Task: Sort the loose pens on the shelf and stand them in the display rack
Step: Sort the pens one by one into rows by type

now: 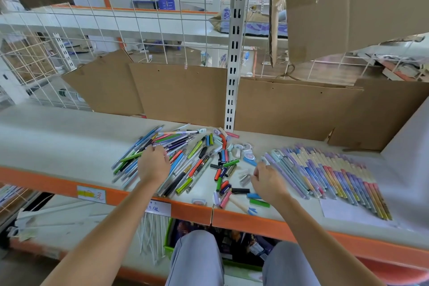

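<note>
A pale shelf (58,137) with an orange front edge crosses the frame, cardboard sheets (181,93) and wire grid (92,18) behind it. Mid-frame lies a loose pen pile (185,158); at right, a sorted row of pens (329,174). The left hand (154,165) rests on the pile, fingers curled — its hold unclear. The right hand (269,181) hovers lower centre, fingers loosely curled.

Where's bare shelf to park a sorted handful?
Free: the shelf left of the jumbled pen pile, and the back strip between the neat pen row and the cardboard. Crowded: the middle, where loose caps lie between the left hand and right hand.
</note>
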